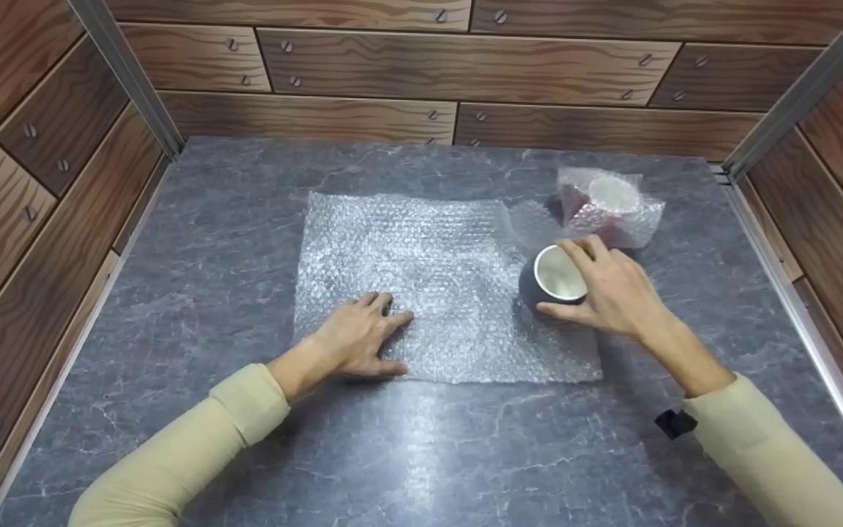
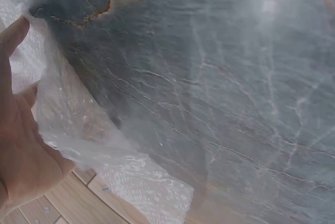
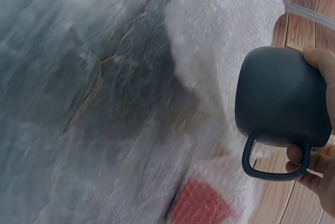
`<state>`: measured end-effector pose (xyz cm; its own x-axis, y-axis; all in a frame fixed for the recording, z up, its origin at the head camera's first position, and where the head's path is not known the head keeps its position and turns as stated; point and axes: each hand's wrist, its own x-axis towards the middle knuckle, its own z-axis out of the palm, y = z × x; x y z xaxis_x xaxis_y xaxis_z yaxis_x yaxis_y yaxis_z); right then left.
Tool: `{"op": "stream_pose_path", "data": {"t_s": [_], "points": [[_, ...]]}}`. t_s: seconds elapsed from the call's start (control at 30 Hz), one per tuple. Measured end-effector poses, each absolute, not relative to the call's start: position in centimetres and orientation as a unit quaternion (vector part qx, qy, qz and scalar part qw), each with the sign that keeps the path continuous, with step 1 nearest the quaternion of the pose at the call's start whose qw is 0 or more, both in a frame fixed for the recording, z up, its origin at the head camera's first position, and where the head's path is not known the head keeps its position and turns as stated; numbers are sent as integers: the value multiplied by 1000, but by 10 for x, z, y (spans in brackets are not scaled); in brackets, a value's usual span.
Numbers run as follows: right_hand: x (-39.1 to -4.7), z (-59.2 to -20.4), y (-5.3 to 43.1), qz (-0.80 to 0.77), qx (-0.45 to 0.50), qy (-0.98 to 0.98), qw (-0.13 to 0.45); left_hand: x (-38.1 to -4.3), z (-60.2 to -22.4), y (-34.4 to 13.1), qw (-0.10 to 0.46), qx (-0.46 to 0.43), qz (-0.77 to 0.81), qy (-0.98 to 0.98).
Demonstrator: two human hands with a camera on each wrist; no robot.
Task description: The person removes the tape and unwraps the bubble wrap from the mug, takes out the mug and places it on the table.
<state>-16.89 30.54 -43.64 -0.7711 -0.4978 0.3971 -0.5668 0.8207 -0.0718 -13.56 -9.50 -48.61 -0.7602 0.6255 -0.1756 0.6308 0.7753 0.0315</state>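
Observation:
A dark mug (image 1: pixel 531 288) with a pale inside is in my right hand (image 1: pixel 615 289), over the right part of a sheet of bubble wrap (image 1: pixel 421 256). Thumb and fingers grip it at the rim and side. Its handle (image 3: pixel 250 161) shows in the right wrist view, with fingertips by it. Whether the mug's base touches the sheet I cannot tell. My left hand (image 1: pixel 363 333) rests with spread fingers on the sheet's near left part. In the left wrist view the fingers lie along the wrap's edge (image 2: pixel 78 114).
Behind the mug, at the back right, stands a reddish thing wrapped in bubble wrap (image 1: pixel 612 208), with a pale round top. Wood-patterned walls (image 1: pixel 465 66) enclose the grey marbled table (image 1: pixel 209 241) at the back and sides.

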Motion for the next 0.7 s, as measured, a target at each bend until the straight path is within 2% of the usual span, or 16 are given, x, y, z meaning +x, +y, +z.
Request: {"op": "stream_pose_path", "data": {"t_s": [0.37,0.7], "points": [[-170,-436,349,103,259,-946,162,-134,-481,-88,118,309,-12,944],[-174,-428,388,107,229,-957,141,-132,-480,-86,120,294,29,948]]}}
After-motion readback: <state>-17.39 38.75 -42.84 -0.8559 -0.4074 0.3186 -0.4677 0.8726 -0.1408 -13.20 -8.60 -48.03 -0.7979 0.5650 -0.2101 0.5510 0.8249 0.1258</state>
